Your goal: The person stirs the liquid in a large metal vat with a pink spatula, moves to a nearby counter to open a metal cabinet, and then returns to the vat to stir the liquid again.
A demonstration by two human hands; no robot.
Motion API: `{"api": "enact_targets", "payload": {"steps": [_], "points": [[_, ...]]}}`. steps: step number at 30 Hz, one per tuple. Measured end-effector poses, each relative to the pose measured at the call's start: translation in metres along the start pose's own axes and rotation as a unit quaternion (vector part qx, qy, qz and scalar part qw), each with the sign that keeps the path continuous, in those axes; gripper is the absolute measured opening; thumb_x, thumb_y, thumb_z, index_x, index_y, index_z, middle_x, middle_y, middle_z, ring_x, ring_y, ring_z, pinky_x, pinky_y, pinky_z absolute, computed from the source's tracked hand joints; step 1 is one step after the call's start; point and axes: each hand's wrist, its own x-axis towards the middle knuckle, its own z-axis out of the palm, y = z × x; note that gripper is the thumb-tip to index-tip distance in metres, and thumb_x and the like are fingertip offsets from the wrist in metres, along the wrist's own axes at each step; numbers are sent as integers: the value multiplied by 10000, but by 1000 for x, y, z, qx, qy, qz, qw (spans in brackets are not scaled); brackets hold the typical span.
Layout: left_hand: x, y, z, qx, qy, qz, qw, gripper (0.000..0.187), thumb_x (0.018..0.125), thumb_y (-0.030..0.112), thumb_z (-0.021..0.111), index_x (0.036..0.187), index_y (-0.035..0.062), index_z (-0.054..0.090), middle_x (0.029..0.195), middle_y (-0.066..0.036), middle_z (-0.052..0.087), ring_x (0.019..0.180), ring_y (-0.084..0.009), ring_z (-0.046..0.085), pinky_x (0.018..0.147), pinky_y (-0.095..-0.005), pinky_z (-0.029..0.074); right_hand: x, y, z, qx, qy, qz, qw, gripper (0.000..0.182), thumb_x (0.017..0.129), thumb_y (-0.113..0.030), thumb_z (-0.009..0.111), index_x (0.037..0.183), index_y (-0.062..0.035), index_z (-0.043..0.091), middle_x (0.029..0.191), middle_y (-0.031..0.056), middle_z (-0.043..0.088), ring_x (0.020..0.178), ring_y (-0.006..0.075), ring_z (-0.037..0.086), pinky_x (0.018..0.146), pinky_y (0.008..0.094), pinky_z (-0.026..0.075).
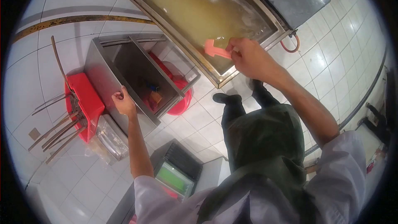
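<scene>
My right hand (248,56) is closed around the end of a pink plastic tool (214,49) with a broad, angled head. That tool reaches over the near corner of a metal vat (178,42), and its head overlaps the cloudy yellowish liquid (188,10) inside. Lower left, my left hand (124,102) has its fingers curled right at the edge of a grey metal cabinet (108,86); I cannot tell what, if anything, is in them. Within the open-topped cabinet lie a small blue item (153,87) and a brown piece (156,98).
Left of the cabinet, a red bin (89,105) holds several long sticks beside a clear plastic container (112,137). A red tub (181,107) sits behind the cabinet. A dark crate (180,157) stands below. An orange hose (296,46) hangs by the vat.
</scene>
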Motion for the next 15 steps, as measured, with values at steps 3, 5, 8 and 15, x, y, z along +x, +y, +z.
{"api": "enact_targets", "payload": {"steps": [3, 5, 8, 15], "points": [[0, 0, -1, 10, 3, 12, 1000, 463, 843, 520, 725, 885, 86, 567, 753, 1, 519, 714, -172, 519, 711, -336, 441, 2, 2, 0, 10, 6, 5, 1000, 192, 850, -9, 523, 975, 49, 657, 866, 263, 677, 840, 419, 673, 768, 449, 517], [0, 1, 1, 4, 3, 6, 1000, 464, 842, 519, 726, 884, 85, 568, 753, -1, 520, 717, -172, 521, 710, -336, 442, 2, 1, -1, 27, 3, 14, 1000, 193, 847, -13, 527, 979, 46, 655, 853, 263, 675, 837, 421, 671, 767, 453, 515], [3, -5, 0, -9, 12, 13, 1000, 464, 840, 515, 729, 881, 82, 568, 743, -5, 519, 712, -173, 520, 706, -333, 443, 3, 5, 8, 1, 37, -35, 999, 194, 850, -21, 533, 993, 37, 651, 844, 258, 673, 806, 416, 668, 741, 447, 513], [0, 2, 0, -30, -7, 4, 1000, 448, 852, 482, 734, 864, 73, 553, 710, -5, 497, 676, -164, 491, 687, -326, 437, 1, 20, -28, -51, -19, -79, 995, 173, 834, -27, 542, 978, 10, 632, 746, 221, 655, 735, 380, 674, 662, 447, 514]]}}
